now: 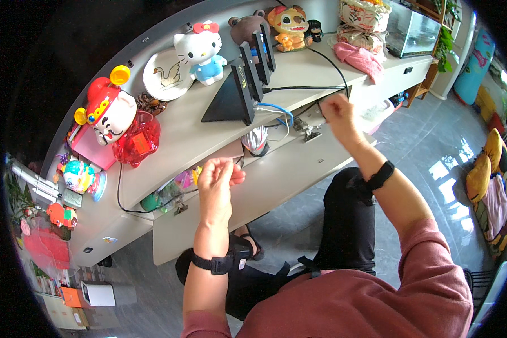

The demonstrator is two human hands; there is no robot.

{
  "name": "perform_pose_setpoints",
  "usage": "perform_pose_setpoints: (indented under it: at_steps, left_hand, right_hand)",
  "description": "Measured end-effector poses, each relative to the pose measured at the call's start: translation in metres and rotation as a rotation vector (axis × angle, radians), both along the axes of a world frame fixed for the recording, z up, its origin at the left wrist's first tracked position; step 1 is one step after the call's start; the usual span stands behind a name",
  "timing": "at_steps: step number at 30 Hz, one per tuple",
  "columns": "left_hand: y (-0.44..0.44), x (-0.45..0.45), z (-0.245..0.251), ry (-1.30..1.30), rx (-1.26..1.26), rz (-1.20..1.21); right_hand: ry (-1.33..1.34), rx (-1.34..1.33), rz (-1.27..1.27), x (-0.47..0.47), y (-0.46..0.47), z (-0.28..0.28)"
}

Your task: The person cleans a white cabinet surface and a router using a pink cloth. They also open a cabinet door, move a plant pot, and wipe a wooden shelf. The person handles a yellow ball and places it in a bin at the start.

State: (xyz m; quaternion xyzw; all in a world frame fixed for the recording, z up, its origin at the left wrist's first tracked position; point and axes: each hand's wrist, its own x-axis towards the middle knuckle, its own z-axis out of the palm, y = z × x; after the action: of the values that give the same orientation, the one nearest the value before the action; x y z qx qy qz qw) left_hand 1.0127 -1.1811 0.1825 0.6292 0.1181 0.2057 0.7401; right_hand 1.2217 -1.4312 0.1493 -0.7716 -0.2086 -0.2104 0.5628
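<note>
My left hand [219,186] is raised in front of the cabinet's lowered flap door [279,177], palm up with the fingers loosely curled and nothing seen in it. My right hand [339,110] is near the cabinet's front edge by the metal hinge [308,126], fingers curled; whether it holds something is hidden. A black Wi-Fi router [232,101] with upright antennas stands on the cabinet top [177,139], with blue and white cables [285,110] running down behind the edge. A silver and red striped object [255,140] sits in the compartment under the top.
The cabinet top carries a Hello Kitty figure [202,53], a swan plate [167,75], a red fortune-god figure [126,126], a dog-like figure [290,27], a pink cloth [359,57] and a glass tank [414,34]. A black cord [120,190] hangs over the left edge.
</note>
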Motion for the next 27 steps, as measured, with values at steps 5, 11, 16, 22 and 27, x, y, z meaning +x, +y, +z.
perform_pose_setpoints:
  at_steps: [5,11,16,22,27]
  left_hand:
    - [0.000,0.005,0.003,-0.006,0.048,-0.001]
    - [0.012,-0.008,-0.010,0.046,0.024,0.041]
    - [0.019,-0.015,-0.017,0.070,0.001,0.067]
    - [0.017,-0.017,-0.021,0.056,-0.012,0.049]
    - [0.021,-0.019,-0.023,0.070,-0.013,0.065]
  right_hand:
    - [-0.025,-0.238,0.097,-0.058,0.084,0.034]
    - [-0.017,-0.178,0.069,-0.061,0.130,0.037]
    - [0.017,-0.199,-0.024,-0.065,0.143,0.043]
    - [0.097,-0.245,0.010,-0.066,0.149,0.047]
    - [0.002,-0.166,-0.057,-0.059,0.149,0.039]
